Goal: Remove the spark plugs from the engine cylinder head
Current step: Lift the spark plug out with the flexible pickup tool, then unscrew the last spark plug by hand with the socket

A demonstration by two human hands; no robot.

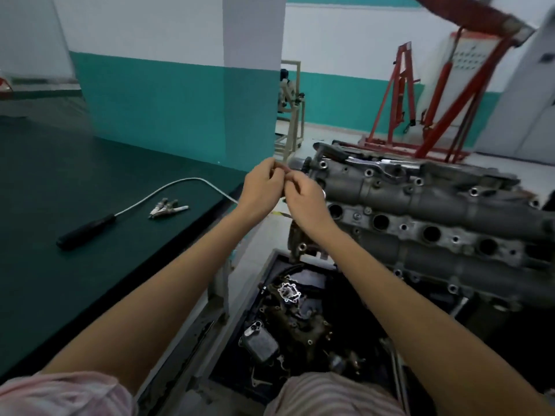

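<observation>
Both hands raised together just off the near end of the cylinder head. Left hand (260,187) curled, fingertips pinched on a small item at the top; right hand (303,202) curled close against it, fingers bent round the same small item. Item itself almost wholly hidden by the fingers and blurred — identity not confirmed; possibly a plug just lifted out or the pick-up tool's tip. Thin white shaft of a flexible pick-up tool (87,229) runs from the grip region across the green bench (45,289) to its black handle lying there.

Progress, judged from layout: a cluster of removed spark plugs (168,207) lies on the bench beside the tool shaft — exact count unclear, several at least. Cylinder head (420,223) shows a row of plug wells (381,221), dark and open-looking; whether any plug remains seated cannot be told from this angle. Task appears well advanced, likely near the last plug, with the held item not yet set down.

Containers: dark tray (271,259) on the floor below the head, holding greasy engine parts — a finned block-shaped unit, a round flanged piece, assorted brackets. No spark plugs discernible in it.

Beyond: red engine hoist (402,94) by the far wall.
</observation>
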